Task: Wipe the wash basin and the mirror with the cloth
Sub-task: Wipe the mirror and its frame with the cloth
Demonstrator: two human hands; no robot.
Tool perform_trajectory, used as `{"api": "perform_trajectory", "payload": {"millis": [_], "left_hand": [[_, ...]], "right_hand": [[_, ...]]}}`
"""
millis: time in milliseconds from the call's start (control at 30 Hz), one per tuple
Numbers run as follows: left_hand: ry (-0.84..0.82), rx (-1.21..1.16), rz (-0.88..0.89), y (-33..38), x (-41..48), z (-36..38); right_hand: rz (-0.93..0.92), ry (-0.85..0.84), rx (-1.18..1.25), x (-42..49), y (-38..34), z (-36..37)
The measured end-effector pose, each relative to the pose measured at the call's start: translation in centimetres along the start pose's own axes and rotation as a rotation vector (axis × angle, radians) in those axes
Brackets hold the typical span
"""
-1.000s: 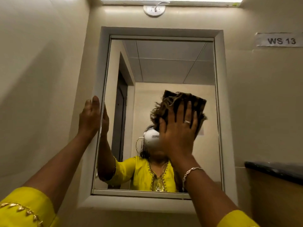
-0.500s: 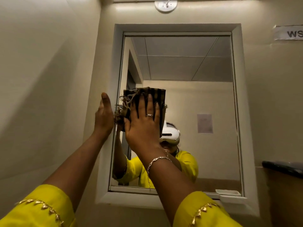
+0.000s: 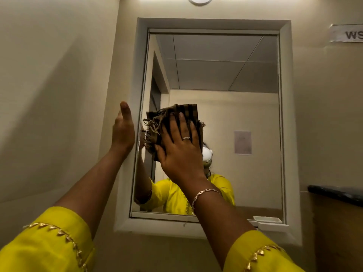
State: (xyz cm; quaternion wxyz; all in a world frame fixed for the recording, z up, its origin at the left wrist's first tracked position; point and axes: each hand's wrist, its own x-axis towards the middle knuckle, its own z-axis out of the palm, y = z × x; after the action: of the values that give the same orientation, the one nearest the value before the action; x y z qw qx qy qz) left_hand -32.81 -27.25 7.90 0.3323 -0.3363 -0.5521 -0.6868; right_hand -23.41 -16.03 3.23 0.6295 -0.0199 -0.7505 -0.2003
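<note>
A tall mirror (image 3: 225, 79) in a pale frame hangs on the beige wall ahead. My right hand (image 3: 179, 148) presses a dark brown checked cloth (image 3: 176, 114) with frayed edges flat against the glass, in the left-middle part of the mirror. My left hand (image 3: 122, 130) rests flat against the left side of the mirror frame, fingers straight and holding nothing. The wash basin is out of view.
A dark counter edge (image 3: 337, 193) juts out at the right. A small white tray (image 3: 268, 219) sits on the frame's lower right ledge. A paper label (image 3: 347, 33) is stuck on the wall at upper right. A side wall (image 3: 49, 95) closes in on the left.
My right hand has slid the cloth leftward across the glass, from the middle of the mirror to near its left edge, then slightly down. My left hand has stayed on the frame.
</note>
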Motion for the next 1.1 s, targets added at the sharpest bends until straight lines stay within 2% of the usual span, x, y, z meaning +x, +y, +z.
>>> {"api": "perform_trajectory", "payload": {"millis": [233,400,700,934,1101], "left_hand": [[-0.001,0.057,0.099,-0.3,0.2,0.0],[0.016,0.030,0.065,-0.2,0.1,0.2],[0.006,0.033,0.112,0.7,-0.7,0.1],[0.008,0.057,0.054,0.9,-1.0,0.5],[0.015,0.018,0.029,0.7,-0.9,0.5]], "right_hand": [[0.022,0.017,-0.069,-2.9,5.9,-1.9],[0.068,0.024,-0.117,-4.2,9.2,-3.4],[0.221,0.035,-0.215,-5.9,16.1,-5.9],[0.405,0.085,-0.270,-8.3,14.7,-5.5],[0.472,0.075,-0.258,-8.2,12.2,-4.3]]}}
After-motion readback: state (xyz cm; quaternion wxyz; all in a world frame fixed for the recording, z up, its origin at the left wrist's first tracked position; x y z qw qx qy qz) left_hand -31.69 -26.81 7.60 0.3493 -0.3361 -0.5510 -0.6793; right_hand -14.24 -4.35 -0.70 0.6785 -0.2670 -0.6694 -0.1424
